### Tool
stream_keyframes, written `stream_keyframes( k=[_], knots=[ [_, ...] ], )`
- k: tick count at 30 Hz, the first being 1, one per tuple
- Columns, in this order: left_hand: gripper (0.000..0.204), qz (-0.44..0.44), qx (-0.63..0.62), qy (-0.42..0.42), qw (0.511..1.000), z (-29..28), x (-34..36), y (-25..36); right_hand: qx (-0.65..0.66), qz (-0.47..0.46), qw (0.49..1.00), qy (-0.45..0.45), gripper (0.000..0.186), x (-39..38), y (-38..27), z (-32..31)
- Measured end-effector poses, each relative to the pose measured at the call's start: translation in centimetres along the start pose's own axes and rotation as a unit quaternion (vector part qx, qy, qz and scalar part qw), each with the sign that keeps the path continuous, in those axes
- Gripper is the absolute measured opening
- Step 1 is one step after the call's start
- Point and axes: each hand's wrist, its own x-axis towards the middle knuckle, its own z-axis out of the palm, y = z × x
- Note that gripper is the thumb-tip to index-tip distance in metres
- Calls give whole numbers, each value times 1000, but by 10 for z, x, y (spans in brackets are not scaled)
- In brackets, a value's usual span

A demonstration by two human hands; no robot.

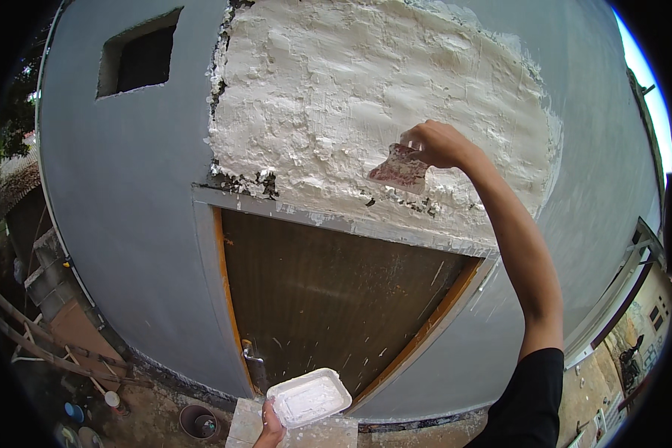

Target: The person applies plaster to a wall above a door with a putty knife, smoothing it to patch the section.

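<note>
My right hand is raised to the wall above the door, its fingers closed round the top of a putty scraper. The scraper has a broad, reddish blade smeared with white. It is over the lower part of a rough white plaster patch; whether the blade touches cannot be told. Low down, my left hand grips the left edge of a white rectangular tray. White paste coats the inside of the tray.
Below the patch is a brown wooden door with a metal handle. Grey wall surrounds it, with a square opening upper left. A bucket stands on the ground, and wooden poles lean at far left.
</note>
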Motion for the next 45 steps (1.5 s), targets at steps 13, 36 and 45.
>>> stream_keyframes(
  k=[13,36,45],
  knots=[
    [56,11,1,18,1000,12,-7,19,-37,1,999,-32,29,37,-12,-14],
    [58,0,3,0,1000,16,-2,19,-37,87,995,-28,25,-60,85,2],
    [59,1,2,-7,1000,17,-3,17,-70,145,986,53,23,-76,93,17]
  ],
)
